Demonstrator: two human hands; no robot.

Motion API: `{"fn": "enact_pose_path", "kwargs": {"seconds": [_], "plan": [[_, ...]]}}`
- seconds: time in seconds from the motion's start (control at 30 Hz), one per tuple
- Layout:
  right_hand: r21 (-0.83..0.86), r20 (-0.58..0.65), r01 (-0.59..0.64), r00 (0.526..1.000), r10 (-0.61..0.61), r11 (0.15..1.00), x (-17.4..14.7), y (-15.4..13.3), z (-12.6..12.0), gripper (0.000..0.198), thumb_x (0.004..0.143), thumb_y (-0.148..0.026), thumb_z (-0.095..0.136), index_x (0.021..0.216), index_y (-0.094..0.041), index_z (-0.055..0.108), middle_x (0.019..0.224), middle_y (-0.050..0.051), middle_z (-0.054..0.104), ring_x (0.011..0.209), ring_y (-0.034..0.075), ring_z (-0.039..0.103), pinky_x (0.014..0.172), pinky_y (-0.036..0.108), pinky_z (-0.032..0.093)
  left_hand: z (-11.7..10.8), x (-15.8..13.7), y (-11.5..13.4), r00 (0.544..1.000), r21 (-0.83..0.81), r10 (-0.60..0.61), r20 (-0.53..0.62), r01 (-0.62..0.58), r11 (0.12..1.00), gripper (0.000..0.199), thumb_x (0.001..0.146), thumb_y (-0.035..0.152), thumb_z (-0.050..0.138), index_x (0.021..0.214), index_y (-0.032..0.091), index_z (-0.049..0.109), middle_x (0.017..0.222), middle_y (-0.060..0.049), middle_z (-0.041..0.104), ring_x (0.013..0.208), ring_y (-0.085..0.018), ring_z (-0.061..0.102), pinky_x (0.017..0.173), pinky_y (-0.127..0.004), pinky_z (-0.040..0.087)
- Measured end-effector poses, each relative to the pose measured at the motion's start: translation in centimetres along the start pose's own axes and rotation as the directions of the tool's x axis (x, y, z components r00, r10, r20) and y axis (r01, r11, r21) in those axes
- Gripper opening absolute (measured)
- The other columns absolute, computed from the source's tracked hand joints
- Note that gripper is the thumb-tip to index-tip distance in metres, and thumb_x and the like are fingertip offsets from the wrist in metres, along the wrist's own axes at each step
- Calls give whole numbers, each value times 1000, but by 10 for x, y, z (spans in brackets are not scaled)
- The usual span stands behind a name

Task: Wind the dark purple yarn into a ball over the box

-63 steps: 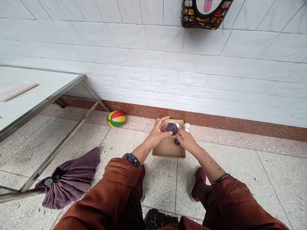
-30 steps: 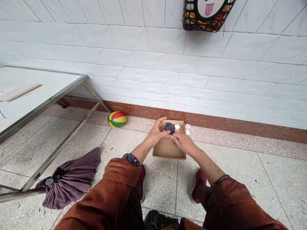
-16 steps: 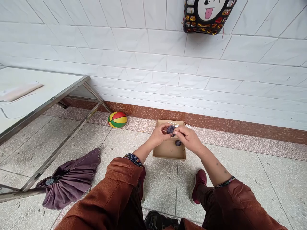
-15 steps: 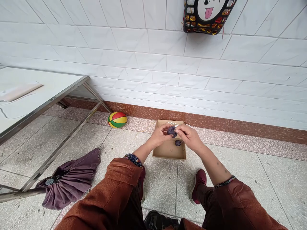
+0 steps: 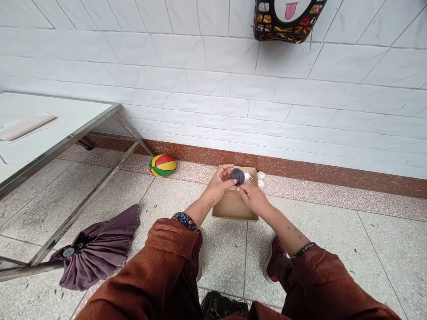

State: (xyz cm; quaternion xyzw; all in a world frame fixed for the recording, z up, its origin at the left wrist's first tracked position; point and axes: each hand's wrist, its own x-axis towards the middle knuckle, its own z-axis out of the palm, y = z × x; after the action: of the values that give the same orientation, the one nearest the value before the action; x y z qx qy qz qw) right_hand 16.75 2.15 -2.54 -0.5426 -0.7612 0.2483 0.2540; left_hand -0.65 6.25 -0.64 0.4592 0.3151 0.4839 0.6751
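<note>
A small dark purple-grey ball of yarn (image 5: 236, 176) rests in my left hand (image 5: 219, 183), with the fingers and thumb wrapped around it. Just to its lower right is my right hand (image 5: 254, 198), fingers pinched together close by the ball; any strand between them is too fine to see. Under both hands an open cardboard box (image 5: 235, 213) stands on the floor. White stringy material (image 5: 247, 176) shows in the far part of the box, partly behind the ball.
Small clear round pieces (image 5: 261, 175) lie right of the box by the wall. A striped ball (image 5: 162, 166) sits near the leg of a metal-framed table (image 5: 66, 109) at left. Purple pleated cloth (image 5: 100, 253) hangs low there. A black basket (image 5: 287, 31) is on the tiled wall.
My right hand has moved from the ball's right side to below it. The yarn ball is turned and shows more fully. The second dark ball in the box is now out of sight.
</note>
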Motion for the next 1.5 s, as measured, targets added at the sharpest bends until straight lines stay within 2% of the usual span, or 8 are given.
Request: {"fn": "enact_pose_path", "kwargs": {"seconds": [0.2, 0.33, 0.57, 0.8, 0.97, 1.2, 1.33, 1.5], "plan": [[8, 181, 242, 954, -240, 970, -10, -25, -3, 21, 104, -31, 46, 91, -21, 59, 85, 4, 66, 76, 18, 60, 71, 29, 42, -15, 7, -5, 991, 230, 30, -132, 1, 973, 61, 65, 22, 81, 119, 20, 53, 103, -2, 60, 90, -14, 59, 85, -32, 47], [105, 130, 291, 944, -304, 951, -10, -38, -28, 24, 104, -33, 45, 90, -22, 61, 83, 3, 66, 75, 17, 59, 72, 29, 43, -15, 5, -5, 993, 289, 20, -112, 13, 957, 63, 64, 19, 79, 120, 21, 51, 109, -4, 57, 92, -14, 59, 83, -31, 47], [256, -233, 204, 962, -144, 945, -1, -25, -58, 28, 102, -41, 49, 89, -22, 63, 80, 2, 65, 72, 16, 59, 68, 28, 44, -7, -1, -5, 993, 335, -74, 95, 38, 941, 68, 62, 16, 80, 124, 23, 52, 105, -3, 54, 92, -15, 57, 79, -28, 45], [233, -290, -14, 953, 84, 972, 7, 12, -40, 26, 99, -40, 50, 86, -22, 62, 79, 1, 64, 71, 17, 57, 68, 28, 42, 6, -9, 0, 939, 112, -94, 332, 60, 992, 66, 69, 19, 82, 129, 26, 55, 106, -4, 61, 96, -17, 60, 87, -32, 45], [133, -110, -57, 991, 72, 989, 4, 13, -9, 21, 99, -32, 47, 91, -22, 64, 82, 3, 67, 75, 20, 61, 68, 29, 44, 5, -4, -1, 988, -97, 2, 153, 13, 995, 62, 69, 20, 82, 126, 25, 58, 108, -4, 62, 100, -17, 58, 93, -32, 44], [13, 142, 271, 952, -270, 962, -11, -23, 10, 21, 104, -29, 46, 93, -21, 62, 85, 4, 67, 76, 18, 61, 70, 28, 42, -13, 6, -9, 988, 14, -6, -154, 9, 1000, 62, 66, 18, 80, 122, 23, 55, 107, -2, 59, 96, -15, 60, 93, -34, 46], [92, 100, 359, 925, -367, 929, -12, -38, -10, 22, 105, -31, 45, 96, -21, 62, 84, 3, 67, 76, 18, 61, 71, 28, 43, -18, 7, -11, 987, 112, -4, -162, 22, 993, 64, 66, 19, 79, 123, 23, 53, 108, -2, 58, 92, -14, 61, 90, -33, 46], [201, -140, 279, 957, -255, 939, -6, -37, -40, 23, 104, -33, 47, 93, -22, 64, 83, 2, 67, 75, 17, 61, 72, 28, 45, -16, 3, -13, 997, 183, -77, -4, 77, 980, 67, 64, 19, 83, 124, 24, 54, 106, -1, 56, 89, -13, 59, 87, -32, 45]]}}
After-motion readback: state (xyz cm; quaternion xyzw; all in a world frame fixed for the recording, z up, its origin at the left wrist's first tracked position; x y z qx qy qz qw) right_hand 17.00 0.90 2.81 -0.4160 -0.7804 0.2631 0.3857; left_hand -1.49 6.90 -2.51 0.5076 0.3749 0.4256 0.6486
